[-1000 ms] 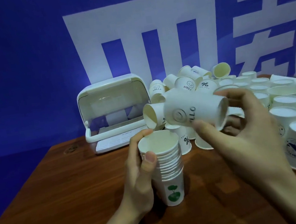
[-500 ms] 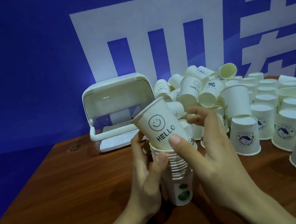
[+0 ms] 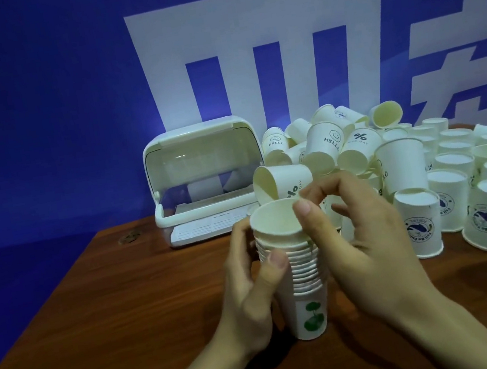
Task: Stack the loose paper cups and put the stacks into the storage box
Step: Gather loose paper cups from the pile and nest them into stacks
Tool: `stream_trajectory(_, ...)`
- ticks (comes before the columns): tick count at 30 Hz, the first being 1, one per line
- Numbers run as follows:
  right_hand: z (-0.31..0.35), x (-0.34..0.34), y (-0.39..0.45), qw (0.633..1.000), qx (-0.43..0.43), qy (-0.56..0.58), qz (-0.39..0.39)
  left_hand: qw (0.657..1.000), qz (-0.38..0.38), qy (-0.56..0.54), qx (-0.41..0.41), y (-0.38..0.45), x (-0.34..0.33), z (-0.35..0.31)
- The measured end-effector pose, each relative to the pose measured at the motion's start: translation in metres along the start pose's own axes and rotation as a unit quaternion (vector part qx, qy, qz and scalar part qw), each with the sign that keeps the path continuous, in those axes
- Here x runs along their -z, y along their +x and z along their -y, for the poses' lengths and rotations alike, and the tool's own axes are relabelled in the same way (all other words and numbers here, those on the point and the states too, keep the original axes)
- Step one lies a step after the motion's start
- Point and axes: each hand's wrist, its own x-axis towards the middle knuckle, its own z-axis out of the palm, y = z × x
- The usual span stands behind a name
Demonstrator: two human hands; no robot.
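Fingers (image 3: 272,267) of my left hand (image 3: 247,284) curl round the stack (image 3: 296,271) of nested cups, thumb across its rims; my right hand (image 3: 356,249) sits beside it, thumb tip on the top cup's rim (image 3: 276,223), the other fingers loosely bent and holding nothing. Stack: upright on the wooden table (image 3: 115,330), roughly a dozen rims, a green leaf print on the bottom cup. Next back, right: upturned cups (image 3: 424,220) in rows, unstacked. Behind: a heap of loose cups (image 3: 334,145), tumbled. Left of the heap: the storage box (image 3: 207,180), lid raised, no cups visible inside. Progress, by my judgement: early; one stack in hand, most cups left, nothing boxed.
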Motion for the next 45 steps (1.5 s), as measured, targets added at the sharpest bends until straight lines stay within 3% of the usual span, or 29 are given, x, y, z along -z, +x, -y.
stream_trajectory(9,-0.009,0.005,0.001,0.994,-0.087,0.051,0.037,1.000,-0.017,0.013,-0.009,-0.001,0.002,-0.001)
stream_trajectory(13,-0.023,0.011,0.023,0.994,-0.092,0.063,0.004,0.999,-0.015,0.036,-0.007,0.002,0.004,-0.005)
stream_trajectory(16,-0.043,0.002,0.061,0.989,-0.072,-0.103,0.083,0.998,-0.017,0.053,-0.014,0.001,0.005,-0.002)
stream_trajectory(20,-0.068,-0.022,0.094,0.913,-0.053,-0.273,0.299,0.997,-0.010,0.069,-0.017,0.000,0.007,0.000)
stream_trajectory(22,-0.083,-0.034,0.100,0.893,-0.012,-0.331,0.304,0.997,-0.010,0.076,-0.026,0.003,0.008,0.000)
stream_trajectory(24,-0.087,-0.037,0.103,0.909,0.030,-0.361,0.204,0.995,-0.011,0.090,-0.035,0.005,0.009,0.001)
stream_trajectory(26,-0.082,-0.030,0.099,0.950,0.062,-0.299,0.062,0.995,-0.010,0.092,-0.028,0.006,0.011,0.001)
stream_trajectory(28,-0.074,-0.019,0.089,0.985,0.061,-0.154,-0.046,0.995,-0.012,0.100,-0.022,0.006,0.013,0.003)
stream_trajectory(30,-0.061,-0.007,0.080,0.998,0.015,0.042,-0.050,0.992,-0.031,0.117,-0.019,0.005,0.013,0.005)
stream_trajectory(32,-0.045,0.000,0.073,0.981,-0.011,0.195,0.001,0.990,-0.050,0.128,-0.021,0.006,0.013,0.006)
stream_trajectory(36,-0.032,-0.001,0.069,0.983,0.062,0.154,0.083,0.986,-0.088,0.136,-0.027,0.006,0.017,0.007)
stream_trajectory(45,-0.043,-0.013,0.061,0.975,0.125,0.024,0.185,0.983,-0.108,0.142,-0.038,0.010,0.019,0.006)
